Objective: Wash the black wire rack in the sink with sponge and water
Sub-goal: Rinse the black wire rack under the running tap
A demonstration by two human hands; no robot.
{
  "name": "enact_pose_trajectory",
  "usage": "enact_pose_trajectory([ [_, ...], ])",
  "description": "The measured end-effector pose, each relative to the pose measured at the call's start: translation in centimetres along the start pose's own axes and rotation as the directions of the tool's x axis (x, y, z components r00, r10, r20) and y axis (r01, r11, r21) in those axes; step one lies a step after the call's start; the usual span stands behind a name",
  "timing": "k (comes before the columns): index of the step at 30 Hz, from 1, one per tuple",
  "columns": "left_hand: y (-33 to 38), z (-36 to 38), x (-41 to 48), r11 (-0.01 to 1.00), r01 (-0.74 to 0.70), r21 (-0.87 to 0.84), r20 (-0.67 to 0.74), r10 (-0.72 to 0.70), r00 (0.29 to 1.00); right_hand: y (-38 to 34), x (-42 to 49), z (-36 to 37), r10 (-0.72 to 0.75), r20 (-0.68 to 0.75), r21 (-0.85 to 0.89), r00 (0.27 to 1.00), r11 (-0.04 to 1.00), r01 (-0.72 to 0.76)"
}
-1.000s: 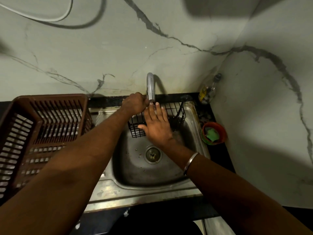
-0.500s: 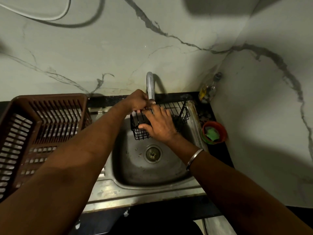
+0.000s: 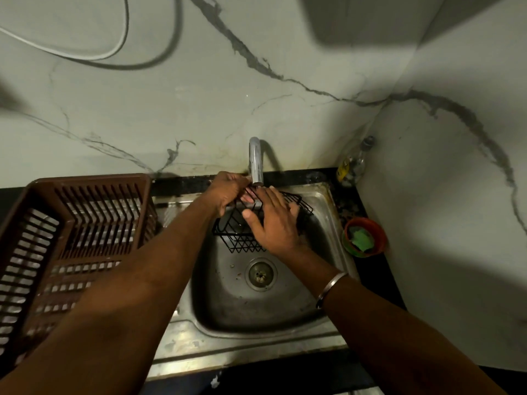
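Observation:
The black wire rack (image 3: 241, 240) is tilted over the steel sink (image 3: 256, 315), right below the tap spout (image 3: 256, 163). My left hand (image 3: 228, 192) grips the rack's upper left edge. My right hand (image 3: 273, 220) lies flat on the rack with fingers spread, covering its middle. A green sponge (image 3: 360, 239) sits in an orange bowl (image 3: 376, 226) on the counter to the right of the sink, apart from both hands. I cannot tell whether water is running.
A brown plastic dish basket (image 3: 71, 238) stands on the drainboard at the left. A glass bottle (image 3: 352, 163) stands in the back right corner. Marble walls close in behind and to the right. The drain (image 3: 261, 274) is open in the basin's middle.
The rack has been lifted and tipped up under the tap. My left hand went from near the tap to gripping the rack's edge; my right hand stays pressed on it.

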State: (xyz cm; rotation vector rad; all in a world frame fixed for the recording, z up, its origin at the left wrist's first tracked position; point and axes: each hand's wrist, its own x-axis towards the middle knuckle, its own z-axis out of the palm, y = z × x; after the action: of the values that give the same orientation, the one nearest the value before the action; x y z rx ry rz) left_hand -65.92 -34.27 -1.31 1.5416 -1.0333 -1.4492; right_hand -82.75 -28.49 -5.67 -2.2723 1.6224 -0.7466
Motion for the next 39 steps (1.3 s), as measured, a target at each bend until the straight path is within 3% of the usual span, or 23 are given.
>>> enact_pose_trajectory([
  [3,0.1,0.1,0.0,1.000,-0.011,0.026,0.009,0.011,1.000,-0.4,0.4,-0.1,-0.011,-0.024,0.029,1.000,0.999,0.012],
  [7,0.5,0.2,-0.2,0.993,-0.002,0.116,0.017,0.000,1.000,-1.2,1.1,-0.5,-0.088,0.029,0.206,0.996,0.975,0.080],
  [10,0.8,0.7,0.0,0.990,-0.002,0.139,-0.009,0.003,1.000,-1.5,1.2,-0.6,-0.039,0.034,0.228,0.999,0.973,0.030],
  [16,2.3,1.5,-0.4,0.982,0.036,0.184,-0.012,-0.034,0.999,-2.7,1.8,-0.6,0.067,-0.090,0.177,0.994,0.983,-0.050],
  [20,2.5,1.2,0.0,0.978,0.082,0.190,0.072,-0.098,0.993,-1.7,1.4,-0.9,0.043,-0.143,0.139,0.989,0.990,-0.023],
  [25,2.0,-0.1,-0.2,0.976,0.066,0.206,0.288,-0.125,0.950,-0.7,1.9,-0.9,0.138,-0.175,0.275,0.975,0.958,-0.086],
  [28,1.4,-0.5,-0.9,0.972,0.063,0.227,0.291,-0.130,0.948,-0.2,2.4,-1.0,0.209,-0.120,0.399,0.970,0.905,-0.146],
  [31,0.7,-0.1,-0.7,0.975,0.110,0.193,0.194,-0.148,0.970,-1.3,3.0,-1.2,0.272,0.000,0.446,0.962,0.861,-0.244],
  [33,0.5,0.1,-0.6,0.981,0.130,0.142,0.126,-0.148,0.981,-2.3,3.1,-1.1,0.242,0.023,0.305,0.970,0.922,-0.238],
  [36,0.5,0.0,-0.6,0.979,0.184,0.085,0.065,-0.190,0.980,-2.7,3.1,-0.2,0.062,0.018,0.004,0.998,0.998,-0.062],
  [39,0.2,0.0,-0.3,0.968,0.242,0.068,-0.009,-0.241,0.970,-3.5,3.6,0.1,0.115,0.061,-0.101,0.992,0.989,-0.108],
])
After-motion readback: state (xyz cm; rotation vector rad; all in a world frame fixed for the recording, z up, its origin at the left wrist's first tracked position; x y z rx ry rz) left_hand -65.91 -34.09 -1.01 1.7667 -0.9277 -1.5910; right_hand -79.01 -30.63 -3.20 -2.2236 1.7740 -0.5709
